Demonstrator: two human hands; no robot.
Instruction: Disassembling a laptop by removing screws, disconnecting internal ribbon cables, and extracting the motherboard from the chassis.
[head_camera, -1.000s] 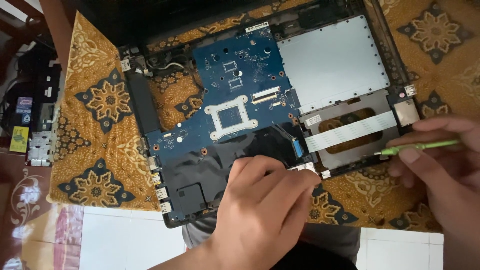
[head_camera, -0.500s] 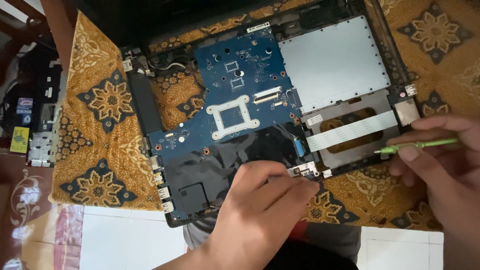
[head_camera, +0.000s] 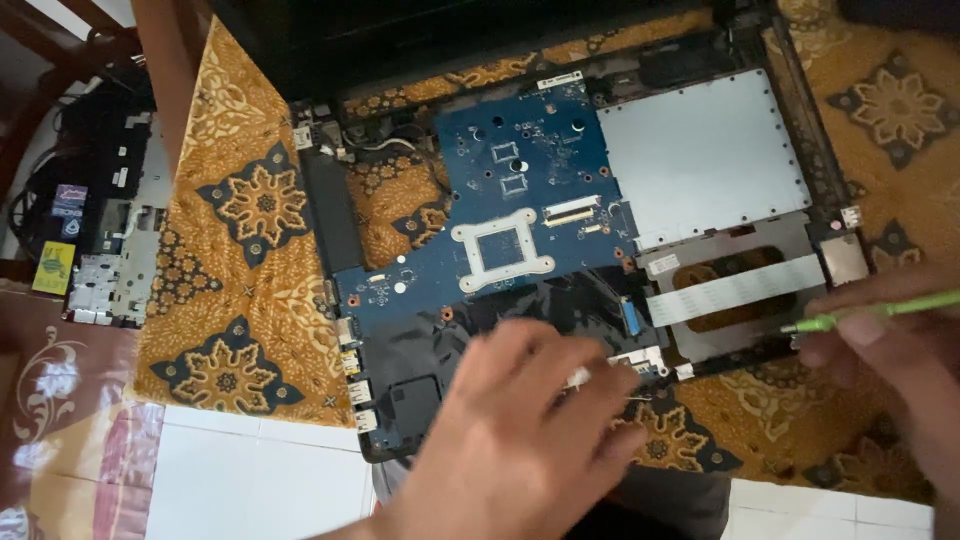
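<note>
Left hand (head_camera: 520, 430): seen lower centre, laid over the lower edge of the laptop base (head_camera: 400, 400); fingers loosely spread, fingertips near a small white part; whether anything is pinched cannot be told, motion blur.
Right hand (head_camera: 890, 350): cut off at the right edge; fingers pressed together on a green tool (head_camera: 880, 310), tip pointed left at the frame beside the ribbon cable (head_camera: 735, 290).
Board (head_camera: 520, 200): blue, seen centre, lower part hidden by the left hand.
Plate (head_camera: 700, 160): grey, upper right of centre.
Cloth (head_camera: 250, 220): patterned orange, under the base.
Parts (head_camera: 100, 230): far left, dark, hard to make out.
</note>
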